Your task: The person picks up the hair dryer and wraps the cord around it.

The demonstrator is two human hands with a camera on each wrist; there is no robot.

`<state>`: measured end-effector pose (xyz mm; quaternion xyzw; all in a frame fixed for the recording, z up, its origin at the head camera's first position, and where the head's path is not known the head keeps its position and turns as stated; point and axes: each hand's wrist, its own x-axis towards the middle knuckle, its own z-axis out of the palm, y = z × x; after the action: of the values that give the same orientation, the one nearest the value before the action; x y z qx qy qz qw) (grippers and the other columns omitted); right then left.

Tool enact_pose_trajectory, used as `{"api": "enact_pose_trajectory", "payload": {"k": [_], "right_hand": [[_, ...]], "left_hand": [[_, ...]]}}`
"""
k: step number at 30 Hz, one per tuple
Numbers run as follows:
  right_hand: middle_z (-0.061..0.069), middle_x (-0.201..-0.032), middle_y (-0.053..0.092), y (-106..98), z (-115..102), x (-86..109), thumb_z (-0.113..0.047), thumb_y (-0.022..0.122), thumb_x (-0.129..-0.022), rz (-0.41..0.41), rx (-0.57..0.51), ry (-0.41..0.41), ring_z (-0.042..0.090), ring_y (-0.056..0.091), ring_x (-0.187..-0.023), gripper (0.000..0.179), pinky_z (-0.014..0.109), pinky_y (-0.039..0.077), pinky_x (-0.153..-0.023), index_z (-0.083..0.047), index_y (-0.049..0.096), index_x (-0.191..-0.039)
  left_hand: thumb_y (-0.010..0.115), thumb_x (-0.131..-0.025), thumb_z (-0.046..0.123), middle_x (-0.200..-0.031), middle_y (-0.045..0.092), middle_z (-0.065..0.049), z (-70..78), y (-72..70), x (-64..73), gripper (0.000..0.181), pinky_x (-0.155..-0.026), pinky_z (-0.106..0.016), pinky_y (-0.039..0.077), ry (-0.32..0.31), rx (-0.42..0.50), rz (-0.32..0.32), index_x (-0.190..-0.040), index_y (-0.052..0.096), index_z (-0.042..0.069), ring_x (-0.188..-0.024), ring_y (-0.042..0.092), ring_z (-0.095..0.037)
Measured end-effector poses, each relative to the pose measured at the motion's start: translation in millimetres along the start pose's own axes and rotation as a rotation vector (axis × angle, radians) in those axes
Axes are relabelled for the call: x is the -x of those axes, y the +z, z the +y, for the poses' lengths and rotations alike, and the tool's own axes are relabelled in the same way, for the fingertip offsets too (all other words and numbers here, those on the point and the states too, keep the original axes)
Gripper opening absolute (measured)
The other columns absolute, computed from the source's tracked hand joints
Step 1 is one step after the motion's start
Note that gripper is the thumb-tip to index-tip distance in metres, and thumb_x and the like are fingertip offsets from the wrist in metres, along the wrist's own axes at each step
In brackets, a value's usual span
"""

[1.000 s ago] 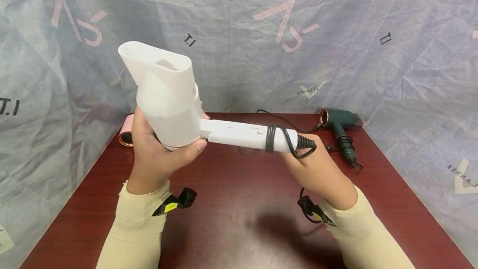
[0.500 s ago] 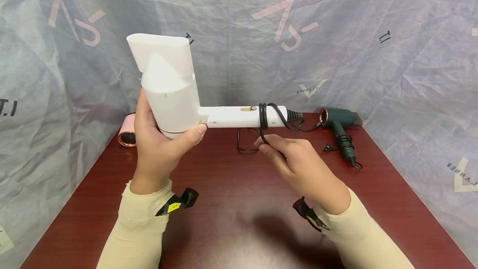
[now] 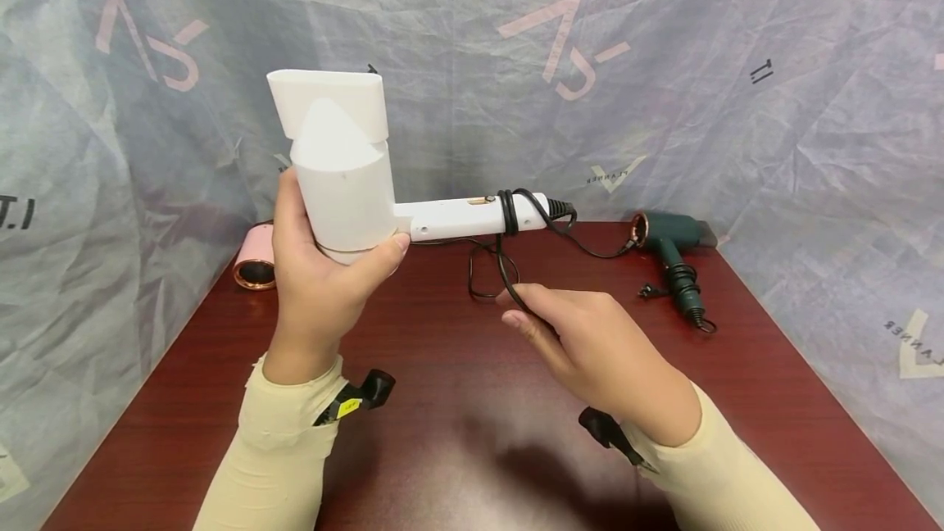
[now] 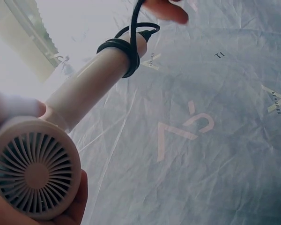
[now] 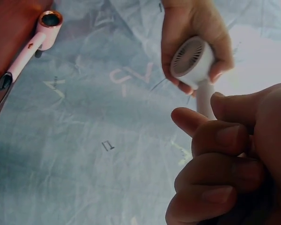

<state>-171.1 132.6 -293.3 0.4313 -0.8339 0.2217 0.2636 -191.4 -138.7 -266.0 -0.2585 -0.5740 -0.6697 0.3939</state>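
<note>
A white hair dryer (image 3: 347, 199) is held up over the table, its flat nozzle (image 3: 332, 101) pointing upward and its handle lying out to the right. My left hand (image 3: 320, 285) grips the dryer's barrel near the base, thumb by the handle joint. In the left wrist view the round vent grille (image 4: 36, 174) faces the camera. A black cord (image 3: 507, 215) is wound round the handle's end, and a length of it hangs down to my right hand (image 3: 590, 342). That hand pinches the cord between thumb and forefinger, with the other fingers curled in the right wrist view.
A dark green hair dryer (image 3: 674, 236) with its cord wrapped on the handle lies at the table's back right. A pink hair dryer (image 3: 256, 256) lies at the back left, its black cord trailing along the back. Grey printed cloth (image 3: 457, 64) walls the table (image 3: 413, 400) in.
My right hand has come out from behind the handle, now pinches the cord, and has drawn it downward. The white dryer has turned so its nozzle stands more upright, its handle rising.
</note>
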Motion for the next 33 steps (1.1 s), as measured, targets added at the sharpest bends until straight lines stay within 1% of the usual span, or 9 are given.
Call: {"api": "enact_pose_trajectory", "payload": {"k": [1,4,7,14,16,19,22,28,33], "right_hand": [[-0.013,-0.094,0.073,-1,-1,0.6,-0.024,0.066,-0.102,0.001,0.003,-0.007,-0.003,0.056,-0.07,0.012,0.02,0.049,-0.063,-0.016,0.069,-0.111],[-0.012,-0.093,0.073,-5,-5,1.8,-0.025,0.063,-0.104,0.03,0.001,-0.042,-0.002,0.057,-0.07,0.015,0.02,0.05,-0.063,-0.014,0.069,-0.112],[-0.01,-0.091,0.072,-10,-8,2.1,-0.026,0.059,-0.106,0.085,-0.001,-0.097,-0.001,0.058,-0.07,0.019,0.02,0.051,-0.062,-0.012,0.07,-0.111],[-0.01,-0.079,0.057,-20,-19,0.2,-0.028,0.053,-0.109,0.192,-0.021,-0.179,0.0,0.045,-0.064,0.025,0.015,0.041,-0.059,-0.008,0.067,-0.101],[-0.009,-0.08,0.059,-23,-21,0.1,-0.027,0.054,-0.109,0.219,-0.04,-0.191,0.001,0.047,-0.065,0.026,0.015,0.042,-0.06,-0.007,0.068,-0.101],[-0.008,-0.084,0.063,-27,-22,-0.1,-0.026,0.054,-0.109,0.242,-0.06,-0.196,0.001,0.05,-0.067,0.026,0.015,0.043,-0.061,-0.006,0.07,-0.102],[-0.008,-0.083,0.064,-33,-22,0.6,-0.025,0.054,-0.108,0.254,-0.076,-0.192,-0.001,0.048,-0.066,0.025,0.013,0.041,-0.061,-0.006,0.07,-0.101],[-0.007,-0.077,0.062,-40,-18,3.8,-0.027,0.056,-0.107,0.323,-0.044,-0.196,-0.001,0.044,-0.062,0.029,0.013,0.038,-0.059,-0.004,0.072,-0.098],[-0.008,-0.072,0.056,-42,-16,3.1,-0.03,0.058,-0.107,0.381,-0.023,-0.193,-0.002,0.038,-0.059,0.032,0.011,0.031,-0.055,-0.005,0.074,-0.094]], "left_hand": [[0.081,-0.064,-0.014,-0.114,0.065,-0.011,-0.2,-0.3,-0.2,0.077,-0.081,-0.033,0.055,0.0,-0.007,0.005,-0.134,0.054,0.005,-0.097,0.061,-0.031],[0.081,-0.064,-0.014,-0.114,0.065,-0.01,-0.7,-1.3,-0.8,0.078,-0.08,-0.033,0.055,-0.009,-0.013,0.016,-0.134,0.054,0.006,-0.097,0.061,-0.03],[0.081,-0.064,-0.013,-0.114,0.065,-0.009,-0.9,-1.9,-0.9,0.078,-0.08,-0.033,0.055,-0.021,-0.015,0.021,-0.135,0.054,0.006,-0.097,0.061,-0.03],[0.082,-0.064,-0.012,-0.113,0.065,-0.01,-2.3,-2.7,0.2,0.077,-0.079,-0.032,0.054,-0.04,-0.039,-0.002,-0.134,0.054,0.006,-0.096,0.061,-0.03],[0.082,-0.065,-0.012,-0.114,0.065,-0.01,-2.8,-2.7,0.4,0.077,-0.081,-0.032,0.054,-0.039,-0.045,-0.013,-0.134,0.053,0.006,-0.097,0.061,-0.03],[0.082,-0.066,-0.011,-0.116,0.065,-0.011,-3.2,-3.9,0.5,0.078,-0.083,-0.033,0.054,-0.033,-0.065,-0.049,-0.136,0.053,0.008,-0.099,0.061,-0.031],[0.083,-0.068,-0.009,-0.118,0.063,-0.012,-3.7,-4.9,1.0,0.081,-0.083,-0.034,0.054,-0.05,-0.093,-0.104,-0.141,0.052,0.011,-0.1,0.06,-0.032],[0.084,-0.069,-0.008,-0.117,0.062,-0.009,-2.0,-1.7,3.1,0.08,-0.081,-0.032,0.054,-0.135,-0.125,-0.181,-0.139,0.052,0.011,-0.098,0.06,-0.029],[0.085,-0.067,-0.008,-0.12,0.062,-0.008,0.6,-1.5,4.1,0.083,-0.085,-0.033,0.053,-0.136,-0.161,-0.232,-0.14,0.052,0.012,-0.102,0.059,-0.028]]}}
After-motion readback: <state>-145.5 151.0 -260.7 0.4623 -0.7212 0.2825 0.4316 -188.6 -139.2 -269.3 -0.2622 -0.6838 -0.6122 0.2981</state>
